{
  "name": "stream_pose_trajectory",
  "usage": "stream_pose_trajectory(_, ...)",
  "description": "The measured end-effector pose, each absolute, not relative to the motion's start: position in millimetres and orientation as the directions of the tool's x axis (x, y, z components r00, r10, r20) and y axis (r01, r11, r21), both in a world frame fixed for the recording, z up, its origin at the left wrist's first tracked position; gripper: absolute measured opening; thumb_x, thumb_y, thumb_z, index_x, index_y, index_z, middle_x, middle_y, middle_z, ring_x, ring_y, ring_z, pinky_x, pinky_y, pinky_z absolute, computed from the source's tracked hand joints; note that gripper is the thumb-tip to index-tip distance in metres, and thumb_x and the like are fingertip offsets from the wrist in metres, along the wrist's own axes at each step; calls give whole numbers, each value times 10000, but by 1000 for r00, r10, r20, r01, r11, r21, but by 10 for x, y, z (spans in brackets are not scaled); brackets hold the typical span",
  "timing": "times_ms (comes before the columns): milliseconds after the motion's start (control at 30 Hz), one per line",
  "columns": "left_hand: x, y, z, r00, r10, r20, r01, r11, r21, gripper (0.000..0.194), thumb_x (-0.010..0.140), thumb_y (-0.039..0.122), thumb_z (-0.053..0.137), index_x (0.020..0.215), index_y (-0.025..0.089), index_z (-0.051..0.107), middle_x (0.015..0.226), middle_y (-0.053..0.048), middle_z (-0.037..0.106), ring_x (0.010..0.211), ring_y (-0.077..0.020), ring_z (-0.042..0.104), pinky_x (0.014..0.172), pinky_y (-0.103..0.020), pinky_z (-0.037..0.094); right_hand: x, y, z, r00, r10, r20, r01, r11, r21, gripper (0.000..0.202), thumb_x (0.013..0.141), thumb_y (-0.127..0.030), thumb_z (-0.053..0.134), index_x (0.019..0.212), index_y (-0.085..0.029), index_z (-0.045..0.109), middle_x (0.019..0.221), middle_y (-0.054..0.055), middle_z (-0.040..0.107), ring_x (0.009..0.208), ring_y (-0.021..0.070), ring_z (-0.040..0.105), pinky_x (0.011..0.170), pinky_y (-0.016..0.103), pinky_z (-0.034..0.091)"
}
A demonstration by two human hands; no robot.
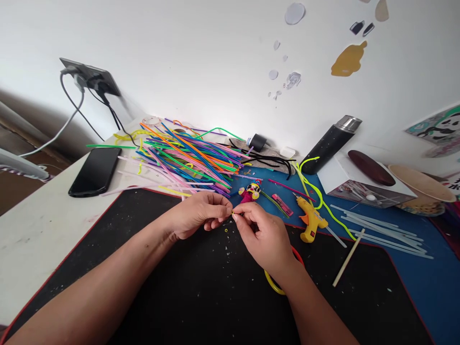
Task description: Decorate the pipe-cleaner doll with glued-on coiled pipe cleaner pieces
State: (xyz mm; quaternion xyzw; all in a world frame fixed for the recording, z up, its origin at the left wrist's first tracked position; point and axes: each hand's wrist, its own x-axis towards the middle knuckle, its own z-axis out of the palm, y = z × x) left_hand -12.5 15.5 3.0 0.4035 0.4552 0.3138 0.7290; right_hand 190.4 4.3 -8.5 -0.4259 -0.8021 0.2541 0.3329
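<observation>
My left hand (pixel 203 213) and my right hand (pixel 260 232) meet over the black mat (pixel 201 287), fingertips pinched close together. Between them is a tiny yellowish piece (pixel 233 212), too small to make out well; both hands seem to grip it. Just behind my right hand lies a small doll-like figure (pixel 253 190) in magenta, yellow and blue. A small yellow ring (pixel 226 230) rests on the mat below my fingertips. A red and yellow handled tool (pixel 275 283) is partly hidden under my right wrist.
Colourful pipe cleaners (pixel 194 158) are heaped behind my left hand, with a black phone (pixel 95 171) at the left. To the right are a yellow glue gun (pixel 311 220), glue sticks (pixel 388 230), a wooden stick (pixel 348 258), a black flask (pixel 330 143) and a white box (pixel 362 184).
</observation>
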Motion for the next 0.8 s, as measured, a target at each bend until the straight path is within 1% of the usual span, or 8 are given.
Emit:
stream_pose_trajectory(133, -129, 152, 31, 389, 831, -398, -97, 467, 879, 212, 666, 317, 765, 645, 160, 625, 567, 34, 521, 474, -60, 409, 415, -171, 265, 1898, 40, -89, -422, 846, 326, 509, 519, -687, 131, 1033, -262, 583, 1052, -227, 708, 649, -27, 659, 527, 137, 589, 545, 264, 412)
stream_pose_trajectory(333, -141, 155, 18, 384, 832, -400, -97, 467, 879, 195, 653, 309, 767, 687, 152, 656, 583, 30, 538, 483, -66, 434, 415, -169, 276, 1890, 36, -72, -425, 831, 359, 512, 548, -662, 116, 1025, -225, 595, 1016, -217, 710, 619, -40, 622, 506, 124, 547, 534, 262, 390)
stream_pose_trajectory(567, -134, 155, 39, 392, 835, -387, -86, 452, 888, 173, 652, 292, 749, 655, 156, 643, 552, 38, 527, 468, -58, 401, 414, -166, 275, 1892, 36, -89, -417, 840, 347, 501, 531, -684, 102, 1016, -211, 597, 1005, -213, 698, 624, -48, 611, 519, 118, 552, 525, 250, 393)
stream_pose_trajectory(800, -151, 171, 39, 381, 842, -383, -62, 436, 898, 169, 658, 293, 734, 695, 147, 658, 569, 43, 544, 481, -59, 426, 416, -156, 297, 1896, 52, -84, -425, 835, 350, 474, 535, -700, 104, 1012, -202, 599, 1033, -203, 701, 620, -58, 593, 523, 114, 554, 526, 239, 402)
